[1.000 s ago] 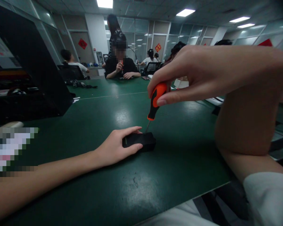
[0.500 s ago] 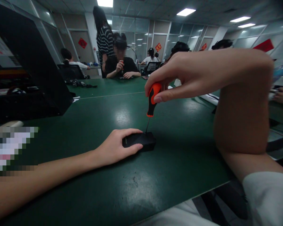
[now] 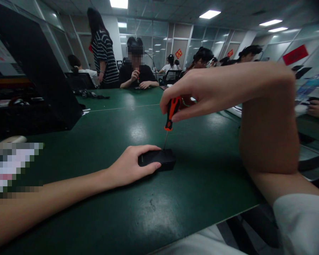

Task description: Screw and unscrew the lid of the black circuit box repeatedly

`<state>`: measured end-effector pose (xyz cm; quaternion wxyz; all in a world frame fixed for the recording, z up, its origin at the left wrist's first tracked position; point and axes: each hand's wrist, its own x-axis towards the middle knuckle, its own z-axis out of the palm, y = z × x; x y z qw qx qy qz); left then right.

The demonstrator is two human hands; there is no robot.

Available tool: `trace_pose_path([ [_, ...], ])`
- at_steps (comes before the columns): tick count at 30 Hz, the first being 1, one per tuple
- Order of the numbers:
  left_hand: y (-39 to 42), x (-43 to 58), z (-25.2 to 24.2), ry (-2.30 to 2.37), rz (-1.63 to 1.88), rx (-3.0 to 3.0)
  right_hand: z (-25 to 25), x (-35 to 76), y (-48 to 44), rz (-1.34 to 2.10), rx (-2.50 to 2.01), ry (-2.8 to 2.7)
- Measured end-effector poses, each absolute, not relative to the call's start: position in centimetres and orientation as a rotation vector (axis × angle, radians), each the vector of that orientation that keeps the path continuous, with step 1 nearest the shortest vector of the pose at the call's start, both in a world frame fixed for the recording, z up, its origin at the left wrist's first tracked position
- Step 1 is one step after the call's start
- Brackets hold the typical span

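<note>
A black oblong box-shaped device (image 3: 166,160) lies flat on the green table (image 3: 117,124). My left hand (image 3: 132,165) grips it from the left, thumb along the near side and fingers along the far side. Above it, my right hand (image 3: 193,92) is closed round the orange and black handle of a screwdriver (image 3: 171,113). The screwdriver stands nearly upright, leaning slightly, and its thin shaft reaches down to the top of the device near its far edge. What the tip meets is too small to make out.
A large black open-sided case (image 3: 55,85) stands on the left of the table. Nearer lies a blurred-out sheet (image 3: 13,166). Across the table sits a person (image 3: 138,72) with hands at the tabletop; a person in a striped top (image 3: 103,53) stands behind. Dark cords (image 3: 91,94) lie at the far edge.
My right hand has turned the screwdriver's handle and shifted slightly left and down, with the wrist a little lower. My left hand and the device stay put. The standing person has moved left.
</note>
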<state>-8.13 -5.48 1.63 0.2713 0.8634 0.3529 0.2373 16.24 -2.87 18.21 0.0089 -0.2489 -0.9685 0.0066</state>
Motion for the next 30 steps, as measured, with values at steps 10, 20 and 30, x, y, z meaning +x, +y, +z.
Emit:
trace_pose_path([
  [10, -5.5, -8.1, 1.8, 0.963, 0.629, 2.311, 18.1, 15.4, -3.3, -0.015, -0.861, -3.017],
  [20, -5.7, -7.9, 2.1, 0.974, 0.618, 2.288, 17.7, 16.0, -4.0, -0.092, -0.885, -2.995],
  [30, -6.1, -7.9, 1.9, 0.989, 0.733, 2.371, 17.9, 15.7, -5.4, -0.210, -0.893, -3.030],
])
